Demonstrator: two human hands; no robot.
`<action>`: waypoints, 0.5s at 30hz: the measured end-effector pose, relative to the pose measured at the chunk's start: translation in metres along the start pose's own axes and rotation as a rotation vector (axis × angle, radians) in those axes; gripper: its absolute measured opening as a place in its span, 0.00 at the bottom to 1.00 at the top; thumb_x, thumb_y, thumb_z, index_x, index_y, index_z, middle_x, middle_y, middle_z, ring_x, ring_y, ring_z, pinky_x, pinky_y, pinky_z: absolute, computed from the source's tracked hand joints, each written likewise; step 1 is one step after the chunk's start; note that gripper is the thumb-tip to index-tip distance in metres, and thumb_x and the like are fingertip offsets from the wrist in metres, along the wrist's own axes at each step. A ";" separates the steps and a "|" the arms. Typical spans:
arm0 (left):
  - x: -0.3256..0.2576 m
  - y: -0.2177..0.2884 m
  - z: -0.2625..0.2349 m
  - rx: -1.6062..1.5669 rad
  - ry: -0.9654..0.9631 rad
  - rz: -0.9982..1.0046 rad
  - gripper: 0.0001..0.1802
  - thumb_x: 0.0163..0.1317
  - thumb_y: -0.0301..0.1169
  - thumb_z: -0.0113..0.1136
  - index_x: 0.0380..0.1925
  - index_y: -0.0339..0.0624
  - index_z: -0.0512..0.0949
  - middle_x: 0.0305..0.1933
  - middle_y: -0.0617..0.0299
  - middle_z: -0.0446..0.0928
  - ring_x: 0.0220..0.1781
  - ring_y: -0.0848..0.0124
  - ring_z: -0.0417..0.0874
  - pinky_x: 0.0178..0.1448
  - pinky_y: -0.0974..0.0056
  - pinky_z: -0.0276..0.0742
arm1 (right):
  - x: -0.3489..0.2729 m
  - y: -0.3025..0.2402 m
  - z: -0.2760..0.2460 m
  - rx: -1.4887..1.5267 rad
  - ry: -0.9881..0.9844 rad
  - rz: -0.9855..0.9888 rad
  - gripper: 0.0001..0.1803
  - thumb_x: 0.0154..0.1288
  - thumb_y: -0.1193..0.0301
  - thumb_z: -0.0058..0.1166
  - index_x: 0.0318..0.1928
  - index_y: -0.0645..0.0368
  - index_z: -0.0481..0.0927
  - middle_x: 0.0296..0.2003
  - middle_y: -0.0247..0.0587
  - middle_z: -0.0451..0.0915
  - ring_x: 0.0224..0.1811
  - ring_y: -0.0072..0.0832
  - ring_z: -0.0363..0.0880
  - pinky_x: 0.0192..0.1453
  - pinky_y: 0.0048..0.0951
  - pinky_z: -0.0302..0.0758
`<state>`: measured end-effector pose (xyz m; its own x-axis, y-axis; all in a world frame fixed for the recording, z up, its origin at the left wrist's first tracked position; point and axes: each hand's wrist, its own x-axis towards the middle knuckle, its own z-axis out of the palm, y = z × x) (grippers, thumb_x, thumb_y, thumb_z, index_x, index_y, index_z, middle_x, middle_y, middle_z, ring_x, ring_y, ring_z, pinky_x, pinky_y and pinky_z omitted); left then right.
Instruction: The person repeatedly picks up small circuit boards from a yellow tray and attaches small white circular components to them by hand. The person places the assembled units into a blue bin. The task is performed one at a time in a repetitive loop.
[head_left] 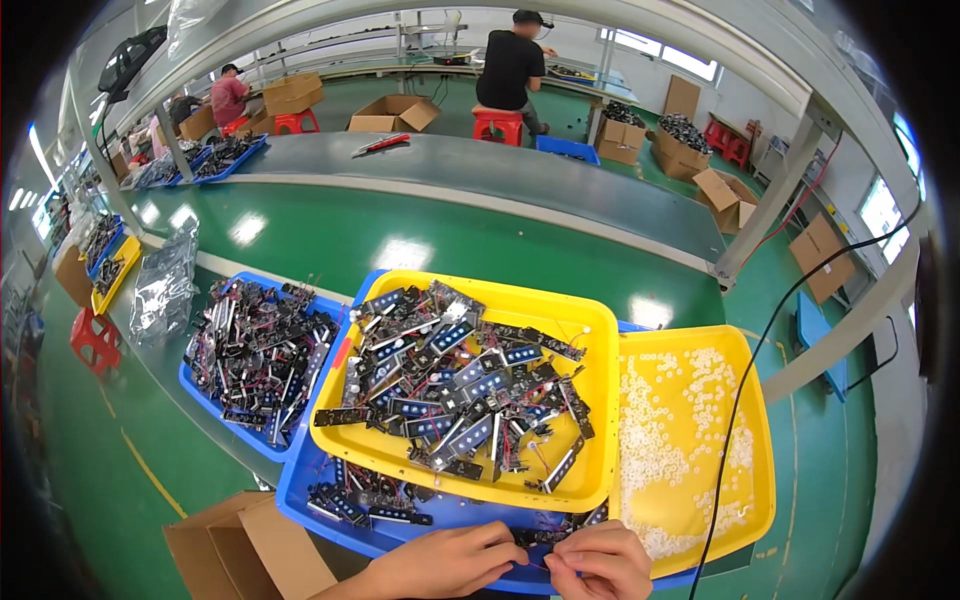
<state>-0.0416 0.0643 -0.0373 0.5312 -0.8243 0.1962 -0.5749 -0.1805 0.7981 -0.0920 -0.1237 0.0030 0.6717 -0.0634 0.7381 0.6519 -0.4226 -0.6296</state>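
At the bottom middle, my left hand [455,558] is closed, its fingertips at the end of a small black electronic module [536,537] with thin wires. My right hand [605,560] pinches close to the module's other end; what sits between its thumb and finger is too small to make out. Both hands are over the front part of a blue tray [300,490], where more modules [365,497] lie. Resting on that tray, a yellow tray [465,482] holds a heap of black modules with lens strips and wires [450,375]. To the right, another yellow tray [765,440] carries many small white rings [650,450].
Another blue tray [190,375] heaped with modules stands at left, near a clear plastic bag [165,285]. An opened cardboard box [235,545] is at lower left. A black cable [745,370] hangs across the right tray. Beyond, a bench [480,175] bears red-handled pliers [382,145]; people sit farther back.
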 end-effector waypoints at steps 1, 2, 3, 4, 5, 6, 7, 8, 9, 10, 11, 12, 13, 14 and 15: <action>0.000 0.001 -0.002 -0.052 -0.003 0.030 0.08 0.62 0.28 0.60 0.41 0.45 0.76 0.39 0.58 0.71 0.38 0.57 0.77 0.40 0.58 0.75 | -0.001 0.000 -0.002 -0.006 -0.004 0.001 0.09 0.52 0.86 0.65 0.35 0.68 0.80 0.33 0.51 0.80 0.32 0.39 0.80 0.34 0.34 0.77; -0.001 0.003 -0.005 -0.105 -0.008 0.060 0.08 0.62 0.28 0.60 0.41 0.46 0.77 0.39 0.58 0.72 0.39 0.58 0.78 0.40 0.59 0.75 | -0.001 -0.001 -0.004 -0.013 -0.007 0.003 0.09 0.52 0.86 0.65 0.35 0.69 0.80 0.33 0.52 0.80 0.32 0.40 0.80 0.35 0.34 0.77; -0.002 0.004 -0.007 -0.159 -0.014 0.091 0.08 0.62 0.28 0.61 0.41 0.46 0.77 0.39 0.58 0.72 0.39 0.58 0.78 0.40 0.60 0.75 | -0.003 -0.003 -0.007 -0.024 -0.001 0.017 0.09 0.52 0.86 0.65 0.34 0.69 0.80 0.33 0.52 0.80 0.32 0.40 0.81 0.35 0.34 0.78; -0.003 0.004 -0.012 -0.231 0.004 0.156 0.08 0.59 0.26 0.65 0.39 0.44 0.79 0.39 0.58 0.75 0.37 0.60 0.79 0.39 0.62 0.75 | -0.006 -0.004 -0.010 -0.023 0.008 0.034 0.09 0.52 0.86 0.65 0.34 0.70 0.80 0.33 0.53 0.81 0.32 0.40 0.81 0.35 0.34 0.78; -0.005 0.007 -0.018 -0.283 0.026 0.159 0.08 0.58 0.26 0.66 0.38 0.42 0.80 0.39 0.58 0.75 0.36 0.61 0.79 0.39 0.62 0.75 | -0.008 -0.006 -0.012 -0.024 0.017 0.051 0.08 0.52 0.86 0.65 0.34 0.70 0.80 0.33 0.53 0.81 0.32 0.40 0.81 0.36 0.33 0.79; -0.008 0.012 -0.025 -0.336 0.046 0.162 0.07 0.57 0.25 0.67 0.36 0.41 0.80 0.38 0.57 0.76 0.36 0.61 0.79 0.38 0.62 0.75 | -0.008 -0.006 -0.015 -0.046 0.019 0.053 0.08 0.52 0.86 0.65 0.34 0.70 0.80 0.33 0.53 0.81 0.32 0.41 0.82 0.36 0.33 0.79; -0.010 0.015 -0.031 -0.399 0.060 0.161 0.07 0.56 0.25 0.68 0.35 0.40 0.81 0.38 0.56 0.77 0.35 0.62 0.79 0.38 0.63 0.75 | -0.010 -0.007 -0.019 -0.074 0.021 0.067 0.08 0.52 0.87 0.64 0.34 0.70 0.80 0.33 0.54 0.82 0.32 0.41 0.82 0.37 0.33 0.79; -0.012 0.017 -0.035 -0.403 0.100 0.186 0.06 0.55 0.24 0.69 0.32 0.36 0.82 0.37 0.54 0.78 0.34 0.63 0.80 0.37 0.63 0.75 | -0.012 -0.008 -0.023 -0.103 0.024 0.081 0.08 0.52 0.87 0.64 0.34 0.70 0.80 0.33 0.54 0.82 0.33 0.41 0.82 0.37 0.33 0.80; -0.012 0.020 -0.042 -0.393 0.121 0.259 0.06 0.55 0.24 0.69 0.32 0.36 0.82 0.37 0.54 0.78 0.34 0.62 0.80 0.37 0.63 0.75 | -0.012 -0.007 -0.026 -0.122 0.027 0.080 0.08 0.52 0.87 0.64 0.34 0.70 0.80 0.33 0.54 0.82 0.33 0.41 0.83 0.37 0.33 0.80; -0.011 0.023 -0.051 -0.386 0.139 0.323 0.06 0.55 0.24 0.69 0.32 0.36 0.83 0.37 0.53 0.78 0.35 0.62 0.80 0.37 0.62 0.75 | -0.011 -0.005 -0.027 -0.138 0.031 0.088 0.08 0.52 0.87 0.64 0.34 0.70 0.80 0.34 0.55 0.82 0.33 0.41 0.83 0.38 0.32 0.80; -0.012 0.028 -0.058 -0.368 0.164 0.367 0.06 0.55 0.24 0.69 0.32 0.35 0.83 0.37 0.53 0.78 0.35 0.61 0.80 0.37 0.62 0.75 | -0.013 -0.001 -0.025 -0.131 0.031 0.100 0.09 0.52 0.87 0.64 0.34 0.70 0.80 0.34 0.55 0.82 0.34 0.41 0.83 0.38 0.32 0.81; -0.011 0.036 -0.061 -0.278 0.260 0.389 0.05 0.55 0.24 0.69 0.32 0.36 0.84 0.37 0.52 0.78 0.35 0.60 0.80 0.36 0.62 0.76 | -0.015 0.004 -0.022 -0.112 0.043 0.115 0.08 0.52 0.87 0.63 0.35 0.69 0.81 0.36 0.54 0.83 0.34 0.41 0.83 0.39 0.33 0.81; -0.002 0.048 -0.076 -0.131 0.232 0.350 0.07 0.54 0.23 0.69 0.34 0.36 0.83 0.36 0.52 0.78 0.34 0.61 0.80 0.36 0.61 0.76 | -0.017 0.006 -0.022 -0.161 0.062 0.154 0.10 0.50 0.86 0.64 0.35 0.68 0.82 0.35 0.52 0.83 0.35 0.39 0.82 0.39 0.31 0.79; -0.002 0.047 -0.074 0.019 0.228 0.283 0.14 0.55 0.25 0.67 0.43 0.38 0.80 0.42 0.53 0.75 0.37 0.60 0.80 0.38 0.62 0.78 | -0.020 0.007 -0.020 -0.206 0.079 0.194 0.11 0.49 0.86 0.64 0.35 0.67 0.82 0.34 0.50 0.83 0.36 0.38 0.82 0.38 0.30 0.78; 0.004 0.047 -0.072 0.167 0.235 0.231 0.22 0.55 0.27 0.65 0.52 0.40 0.76 0.47 0.54 0.72 0.41 0.58 0.80 0.41 0.63 0.80 | -0.018 0.007 -0.023 -0.262 0.091 0.221 0.12 0.47 0.85 0.65 0.36 0.65 0.82 0.34 0.48 0.83 0.36 0.36 0.81 0.37 0.28 0.77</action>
<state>-0.0214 0.0911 0.0420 0.4931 -0.7112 0.5011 -0.7796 -0.1056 0.6173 -0.1077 -0.1462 -0.0096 0.7444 -0.2547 0.6172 0.3743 -0.6062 -0.7017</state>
